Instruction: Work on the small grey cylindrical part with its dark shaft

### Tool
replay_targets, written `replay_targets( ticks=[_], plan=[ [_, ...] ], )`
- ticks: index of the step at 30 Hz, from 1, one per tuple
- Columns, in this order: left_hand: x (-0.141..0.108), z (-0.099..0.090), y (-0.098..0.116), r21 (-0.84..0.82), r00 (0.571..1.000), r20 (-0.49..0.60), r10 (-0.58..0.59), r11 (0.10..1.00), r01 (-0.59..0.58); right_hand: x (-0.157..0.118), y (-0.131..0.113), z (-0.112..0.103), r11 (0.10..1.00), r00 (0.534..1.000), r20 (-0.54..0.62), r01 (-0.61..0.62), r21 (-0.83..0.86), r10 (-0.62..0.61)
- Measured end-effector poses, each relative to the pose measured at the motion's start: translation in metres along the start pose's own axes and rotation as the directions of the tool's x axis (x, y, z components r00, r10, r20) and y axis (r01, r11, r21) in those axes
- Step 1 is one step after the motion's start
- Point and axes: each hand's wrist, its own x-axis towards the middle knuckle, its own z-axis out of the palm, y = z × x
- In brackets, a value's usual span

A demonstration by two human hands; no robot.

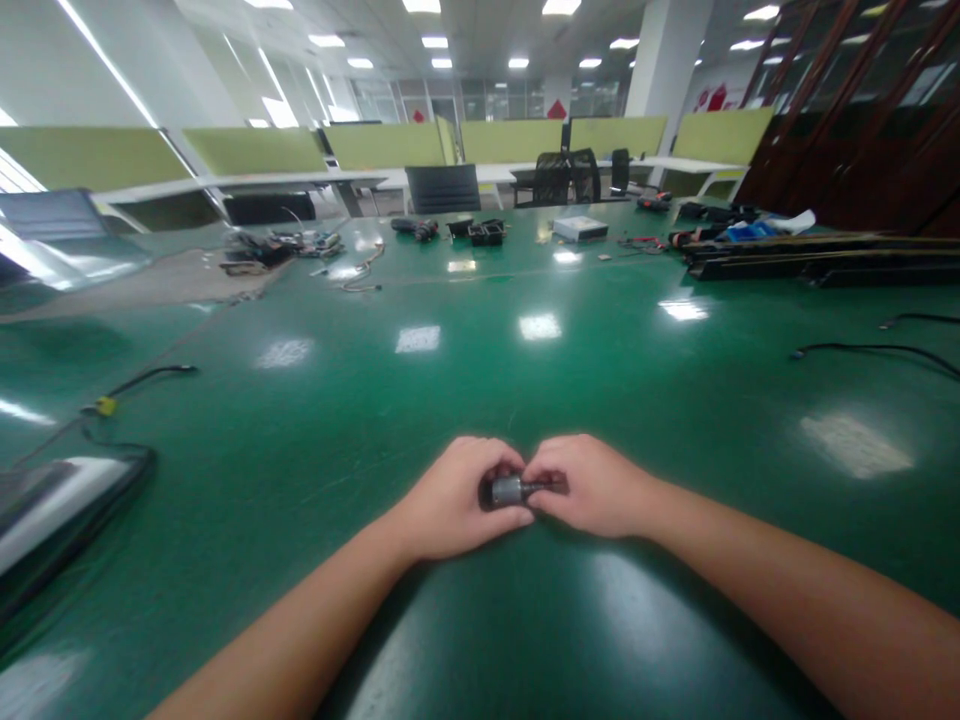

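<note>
A small dark grey cylindrical part point(507, 490) with a thin dark shaft lies sideways between my two hands, low over the green table point(360, 400). My left hand point(461, 497) is curled round its thick end, thumb below and fingers above. The thin end on the right is pinched by the thumb and fingertips of my right hand point(592, 485). The fingertips of both hands nearly meet above the part. Where the part ends inside my hands is hidden.
Black cables lie at the left point(154, 375) and right point(862, 348). A laptop-like device point(60, 510) sits at the left edge. Farther back are a silver box point(580, 229), black parts point(480, 232), tangled electronics point(277, 246) and long black bars point(810, 258).
</note>
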Motion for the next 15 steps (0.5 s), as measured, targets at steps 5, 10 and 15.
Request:
replay_targets(
  ticks=[5, 10, 15],
  plan=[
    [-0.0006, 0.0017, -0.0027, -0.017, 1.0, 0.009, -0.007, 1.0, 0.007, 0.0003, 0.0022, 0.0016, 1.0, 1.0, 0.001, 0.025, 0.0, -0.025],
    [-0.0016, 0.0039, -0.0065, -0.007, 1.0, -0.01, -0.023, 1.0, 0.023, 0.0013, 0.0041, 0.0031, 0.997, 0.997, -0.017, 0.072, -0.014, -0.072],
    [-0.0024, 0.0027, -0.0068, -0.009, 1.0, -0.005, -0.012, 1.0, 0.012, 0.0, 0.0054, 0.001, 0.996, 0.996, -0.026, 0.086, -0.024, -0.086]
  ],
)
